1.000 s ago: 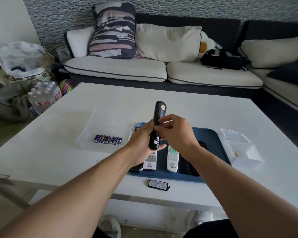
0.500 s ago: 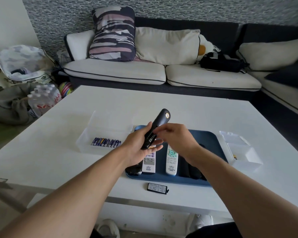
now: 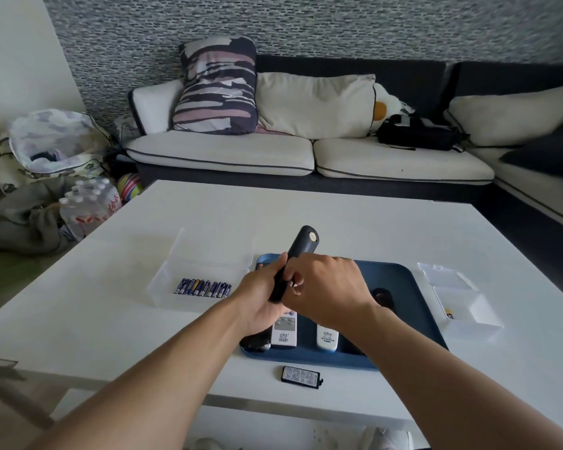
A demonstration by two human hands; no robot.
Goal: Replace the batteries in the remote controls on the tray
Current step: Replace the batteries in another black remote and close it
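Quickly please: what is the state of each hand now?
Left hand: grips the black remote.
Right hand: fingers curled at the remote; what they pinch cannot be told.

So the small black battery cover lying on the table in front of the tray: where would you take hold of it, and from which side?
Best guess: pinch the battery cover across its two long edges, coming straight down from above. It lies flat on the white table, label up, apart from the blue tray, so no underside is reachable. Avoid the small tab at its right end.

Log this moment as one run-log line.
left hand: grips long black remote control | right hand: fingers at its battery bay | black battery cover: on white table
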